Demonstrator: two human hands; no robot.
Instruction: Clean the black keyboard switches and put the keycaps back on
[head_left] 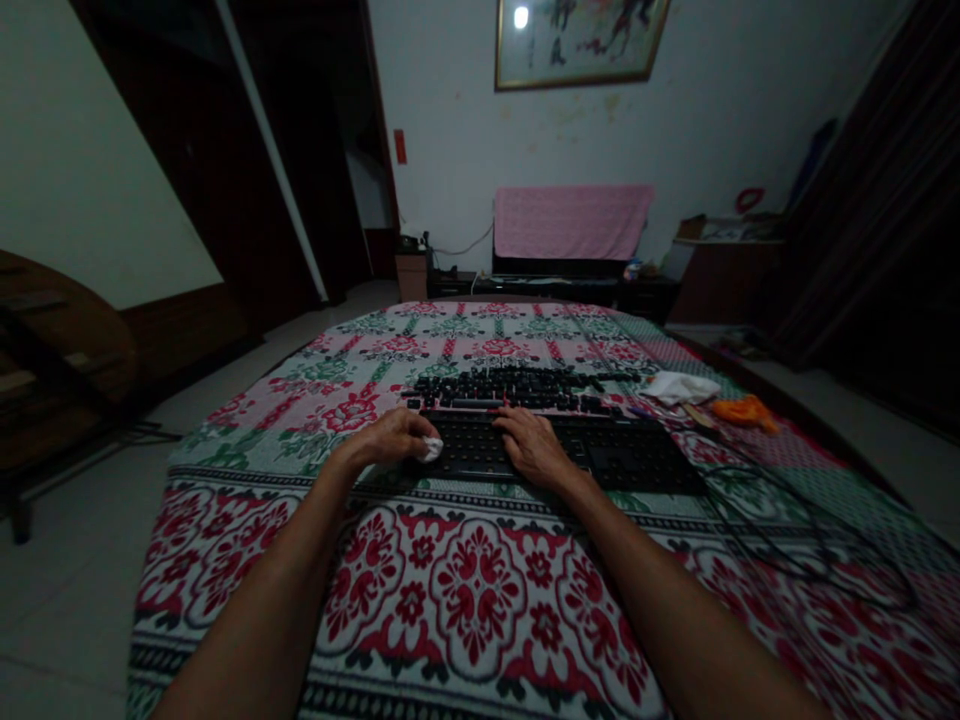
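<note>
A black keyboard base (637, 455) with its keycaps off lies across the patterned tablecloth. At its left end my left hand (394, 437) is closed around a small white wad of cloth or tissue (431, 449), which touches the base. My right hand (534, 447) rests on the middle of the base with its fingers stretched toward the far edge. A thin reddish thing by those fingertips is too small to make out. Just beyond the base, many loose black keycaps (510, 384) are spread in rows.
To the right lie a crumpled white cloth (682, 388) and an orange cloth (745, 412). A black cable (817, 550) loops over the right side of the tablecloth (476, 585). Farther back, a pink cloth (574, 222) hangs over a screen by the wall.
</note>
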